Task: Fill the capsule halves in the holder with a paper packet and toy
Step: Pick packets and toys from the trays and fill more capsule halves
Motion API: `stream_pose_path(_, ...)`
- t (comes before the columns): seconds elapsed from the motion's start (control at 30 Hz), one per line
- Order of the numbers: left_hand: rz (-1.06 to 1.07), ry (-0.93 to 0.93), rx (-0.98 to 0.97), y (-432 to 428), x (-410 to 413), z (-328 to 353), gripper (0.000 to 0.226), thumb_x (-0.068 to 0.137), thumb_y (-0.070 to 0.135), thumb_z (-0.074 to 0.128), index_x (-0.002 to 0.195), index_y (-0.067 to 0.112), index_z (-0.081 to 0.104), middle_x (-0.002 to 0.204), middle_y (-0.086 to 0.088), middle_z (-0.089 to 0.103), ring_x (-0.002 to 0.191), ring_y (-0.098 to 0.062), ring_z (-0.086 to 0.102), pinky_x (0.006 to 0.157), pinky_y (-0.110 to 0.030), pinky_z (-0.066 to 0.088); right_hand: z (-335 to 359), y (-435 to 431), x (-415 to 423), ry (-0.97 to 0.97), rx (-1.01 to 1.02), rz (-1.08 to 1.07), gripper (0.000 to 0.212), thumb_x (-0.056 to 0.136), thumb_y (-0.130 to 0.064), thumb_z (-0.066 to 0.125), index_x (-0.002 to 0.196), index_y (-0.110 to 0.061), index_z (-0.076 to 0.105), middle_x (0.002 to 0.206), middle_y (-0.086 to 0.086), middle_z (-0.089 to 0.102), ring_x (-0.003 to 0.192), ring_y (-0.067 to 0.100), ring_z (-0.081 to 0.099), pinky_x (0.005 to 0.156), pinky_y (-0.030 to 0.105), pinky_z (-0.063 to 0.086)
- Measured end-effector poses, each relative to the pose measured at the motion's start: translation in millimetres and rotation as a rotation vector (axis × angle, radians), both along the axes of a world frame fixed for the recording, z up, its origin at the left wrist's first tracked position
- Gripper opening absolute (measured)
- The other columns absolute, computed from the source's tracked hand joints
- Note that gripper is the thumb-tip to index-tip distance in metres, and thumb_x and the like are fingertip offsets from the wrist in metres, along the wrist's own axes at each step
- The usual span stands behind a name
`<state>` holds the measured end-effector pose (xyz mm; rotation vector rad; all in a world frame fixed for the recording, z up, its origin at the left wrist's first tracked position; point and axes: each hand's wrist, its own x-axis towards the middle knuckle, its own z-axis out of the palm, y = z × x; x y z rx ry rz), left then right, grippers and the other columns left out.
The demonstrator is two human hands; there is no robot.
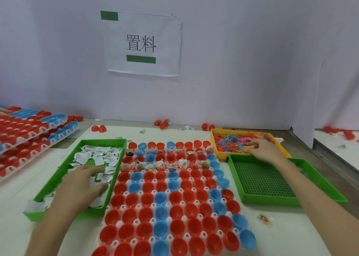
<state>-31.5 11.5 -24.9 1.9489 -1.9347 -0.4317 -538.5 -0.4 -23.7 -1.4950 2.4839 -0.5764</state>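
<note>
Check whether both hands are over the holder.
No: the left hand is in the packet tray, the right hand in the toy tray.

At 6 o'clock a white holder (136, 221) carries red and blue capsule halves (175, 197); some far rows hold packets and toys. At 9 o'clock the left hand (81, 185) rests flat on paper packets (97, 154) in a green tray (56, 175). At 2 o'clock the right hand (266, 151) curls its fingers among toys (231, 141) in a yellow tray (240, 131); whether it holds one is unclear.
</note>
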Motion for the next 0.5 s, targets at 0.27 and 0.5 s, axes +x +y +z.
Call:
stream_pose_path(0.27, 0.043, 0.201, -0.165, -1.9, -3.6, -6.8, 0.029, 0.076, 0.007, 0.083, 0.063, 0.029, 0.069, 0.074, 0.007, 0.066, 0.070, -0.009, 0.057, 0.063, -0.030, 0.040, -0.2, -0.4, 4.8, -0.070, -0.138, -0.008, 0.002, 0.084, -0.017, 0.079, 0.082, -0.018, 0.077, 0.099, 0.007, 0.075, 0.085, 0.014, 0.060, 0.075, 0.028, 0.042)
stream_pose_path(0.5, 0.200, 0.358, -0.384, 2.3, -1.8, -11.6, 0.029, 0.077, 0.010, 0.083, 0.070, 0.034, 0.068, 0.071, 0.013, 0.070, 0.073, -0.013, 0.065, 0.073, -0.032, 0.051, 13.1, 16.4, 14.8, -0.171, -0.482, -0.014, 0.015, 0.084, -0.016, 0.079, 0.073, -0.024, 0.072, 0.079, -0.003, 0.072, 0.070, 0.002, 0.057, 0.059, 0.020, 0.040)
